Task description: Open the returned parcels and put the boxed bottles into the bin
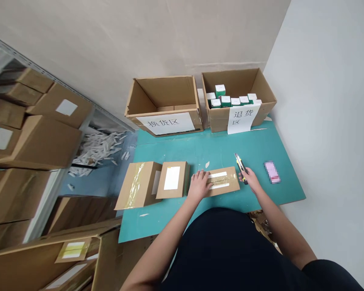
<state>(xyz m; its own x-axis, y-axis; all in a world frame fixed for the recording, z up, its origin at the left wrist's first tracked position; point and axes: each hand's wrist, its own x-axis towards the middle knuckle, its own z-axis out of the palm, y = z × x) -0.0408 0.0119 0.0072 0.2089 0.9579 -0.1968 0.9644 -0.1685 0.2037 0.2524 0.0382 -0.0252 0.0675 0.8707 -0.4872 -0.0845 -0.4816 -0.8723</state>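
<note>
A small taped cardboard parcel (223, 180) lies on the teal table (206, 149) in front of me. My left hand (199, 184) lies flat on the parcel's left end, fingers stretched out. My right hand (251, 180) is closed round a yellow and black utility knife (240, 165) at the parcel's right end, blade pointing away from me. Two more cardboard parcels sit to the left: one with a white label (172, 179) and a larger one sealed with clear tape (138, 184).
Two open cartons with paper signs stand at the table's back: the left carton (164, 103) looks nearly empty, the right carton (238, 99) holds several green and white boxes. A pink object (272, 172) lies at the right. Shelves of cartons (30, 133) stand to the left. Walls close in behind and right.
</note>
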